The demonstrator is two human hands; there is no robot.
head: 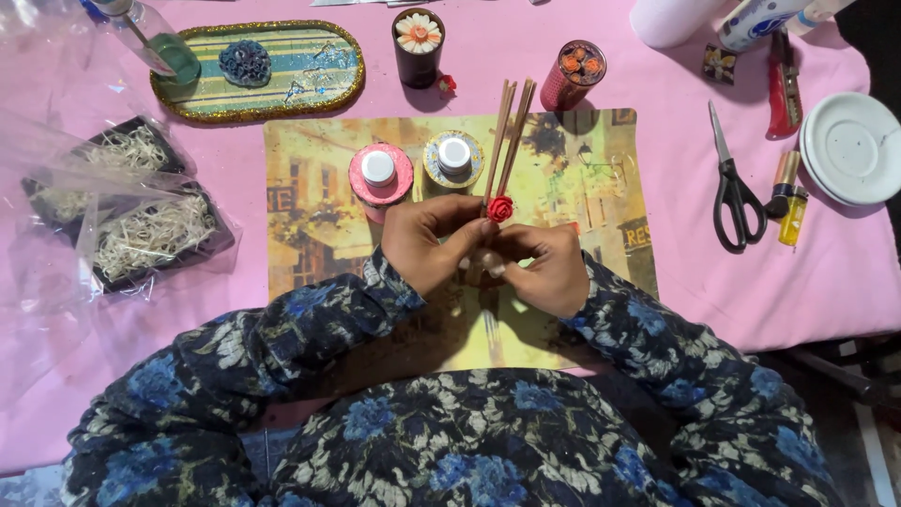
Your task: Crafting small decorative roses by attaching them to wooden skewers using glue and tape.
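Observation:
My left hand point(424, 241) and my right hand point(542, 265) meet over a printed yellow mat point(582, 178), and both grip a bundle of thin wooden sticks point(508, 131) that points away from me. A small red rose point(500, 208) sits on the bundle just above my fingertips. The lower ends of the sticks are hidden inside my hands. Just beyond my left hand stand a pink-topped bottle point(380, 172) and a gold-and-blue-topped bottle point(453, 157), both with white caps.
On the pink cloth are black scissors point(734, 192), a red tool point(783, 89), white saucers point(852, 145), a small yellow bottle point(793, 216), two decorated jars point(419, 42) point(574, 73), a glittery oval tray point(259, 68), and straw-filled black trays point(141, 225) under clear plastic.

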